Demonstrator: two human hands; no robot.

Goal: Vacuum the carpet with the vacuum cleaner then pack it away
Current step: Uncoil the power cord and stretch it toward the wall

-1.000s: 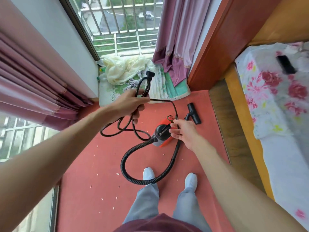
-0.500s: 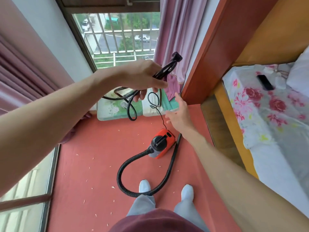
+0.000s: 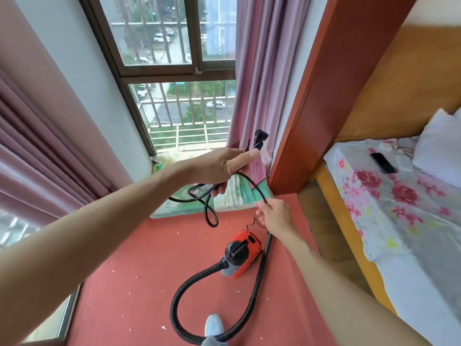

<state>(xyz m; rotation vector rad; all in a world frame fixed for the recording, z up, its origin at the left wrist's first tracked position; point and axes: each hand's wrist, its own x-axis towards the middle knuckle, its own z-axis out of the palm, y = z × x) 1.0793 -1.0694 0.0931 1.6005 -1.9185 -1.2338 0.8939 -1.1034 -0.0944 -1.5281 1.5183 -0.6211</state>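
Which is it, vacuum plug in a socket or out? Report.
Out. The plug sticks up free above the left hand, which grips the looped cord; the right hand pinches the cord further along.

A bundle of black power cord point(image 3: 206, 208) is gripped in the left hand point(image 3: 222, 166), with the plug point(image 3: 260, 139) held upright above the thumb. One strand is pinched by the right hand point(image 3: 274, 217), lower and to the right. The red vacuum cleaner point(image 3: 240, 253) is seen on the red carpet point(image 3: 139, 283) (scattered with pale specks), its ribbed hose point(image 3: 178, 298) looped toward a white-socked foot point(image 3: 214, 323). A dark phone point(image 3: 383, 163) is laid on the floral bed point(image 3: 399, 208).
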